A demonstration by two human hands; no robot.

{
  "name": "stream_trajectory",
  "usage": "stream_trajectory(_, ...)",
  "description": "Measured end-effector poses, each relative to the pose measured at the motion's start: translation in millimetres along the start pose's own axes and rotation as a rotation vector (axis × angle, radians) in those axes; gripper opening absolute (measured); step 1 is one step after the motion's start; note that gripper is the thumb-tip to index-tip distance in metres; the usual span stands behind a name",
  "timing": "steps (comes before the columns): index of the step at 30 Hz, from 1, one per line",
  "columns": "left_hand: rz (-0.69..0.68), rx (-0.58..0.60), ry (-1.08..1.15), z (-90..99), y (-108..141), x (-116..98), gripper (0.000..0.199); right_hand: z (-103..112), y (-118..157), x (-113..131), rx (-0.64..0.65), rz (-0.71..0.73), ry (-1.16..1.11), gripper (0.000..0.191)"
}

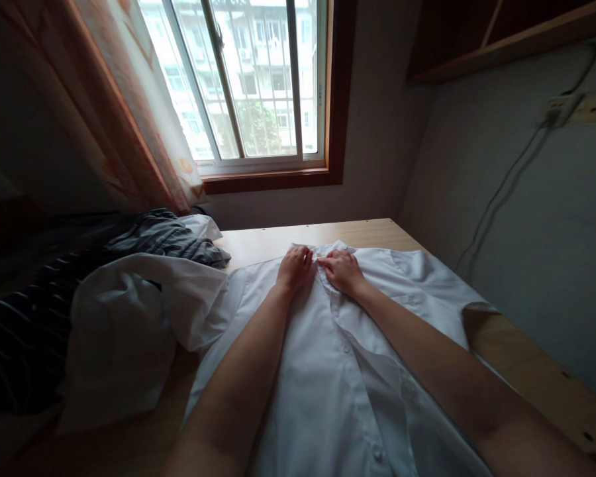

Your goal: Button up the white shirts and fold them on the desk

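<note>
A white button-up shirt [308, 371] lies spread out, front side up, on a light wooden table [372, 232], its collar at the far end. Both of my hands are at the collar, close to each other. My left hand [296, 265] has its fingers curled closed on the shirt's left collar edge. My right hand [342, 270] is closed on the facing edge, thumb and fingers pinching the cloth by the top of the button placket. Below my hands the front hangs unfastened, with buttons showing along one edge. One sleeve [198, 298] stretches out to the left.
Dark striped clothing [24, 331] is heaped at the left, with grey striped cloth [163, 242] behind it. A window [258, 79] and an orange patterned curtain [114, 112] are beyond the table. A cable [494, 195] runs down the right wall from a socket [559, 111]; a shelf [516, 50] hangs above.
</note>
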State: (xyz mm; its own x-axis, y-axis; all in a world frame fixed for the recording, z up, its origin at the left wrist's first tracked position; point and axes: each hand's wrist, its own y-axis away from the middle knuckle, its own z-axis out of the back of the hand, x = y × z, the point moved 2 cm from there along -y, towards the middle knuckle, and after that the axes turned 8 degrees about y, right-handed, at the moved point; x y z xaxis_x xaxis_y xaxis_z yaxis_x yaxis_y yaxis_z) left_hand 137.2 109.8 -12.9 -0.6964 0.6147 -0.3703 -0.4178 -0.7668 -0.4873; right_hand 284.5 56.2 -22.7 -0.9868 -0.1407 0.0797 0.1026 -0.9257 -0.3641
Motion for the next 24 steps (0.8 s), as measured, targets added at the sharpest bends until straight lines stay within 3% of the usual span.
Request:
stream_trajectory(10, 0.001, 0.152, -0.056, -7.8, 3, 2, 0.029, -3, -2, -4, -0.04, 0.014, -0.074, 0.03)
stream_trajectory(17, 0.237, 0.179, -0.156, -5.2, 7, 2, 0.059, -1, -10, -28, -0.197, -0.225, -0.164, 0.039)
stream_trajectory(21, 0.376, 0.124, -0.156, -3.7, 7, 4, 0.072, -6, -12, -44, -0.136, -0.275, -0.11, 0.051)
stream_trajectory(24, 0.436, 0.045, -0.168, -0.9, 7, 8, 0.065, -13, -12, -53, -0.001, -0.252, -0.058, 0.052)
